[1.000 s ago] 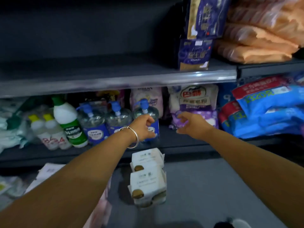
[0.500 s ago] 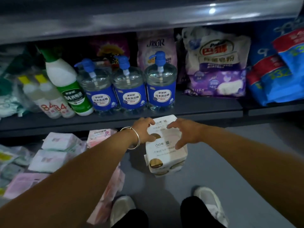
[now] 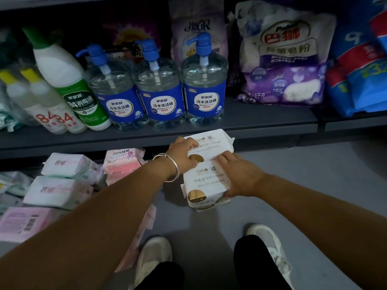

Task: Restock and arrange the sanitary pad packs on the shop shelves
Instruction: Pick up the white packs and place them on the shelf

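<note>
1. Both hands are down on a stack of white sanitary pad packs (image 3: 207, 181) sitting on the grey floor (image 3: 303, 185), just in front of the lower shelf edge (image 3: 272, 127).
2. The left hand (image 3: 182, 155), silver bangle (image 3: 170, 168) on the wrist, has its fingers curled over the left edge of the top far pack (image 3: 211, 144), so it's gripping that one.
3. The right hand (image 3: 236, 174) wraps around the right side of the near pack in the stack, thumb on top, fingers down the side. Also gripping.
4. The far pack looks slightly tilted up against the near one, but honestly can't tell whether it's fully lifted.
5. Left of the left hand, under the shelf, there's a pile of other pad packs: a pink one (image 3: 123, 162) closest, then white and pink ones (image 3: 65, 164) further out.
6. Just beyond the hands on the shelf: three clear pump bottles with blue labels (image 3: 161, 101) in a row, with a leaning white bottle with a green label (image 3: 69, 86) off to the left of them.
7. Beyond and to the right of the right hand is a purple-and-white detergent powder bag (image 3: 284, 57), and blue packs (image 3: 360, 76) past that.
8. Nearer than the hands: white shoes (image 3: 152, 258) on the floor.
</note>
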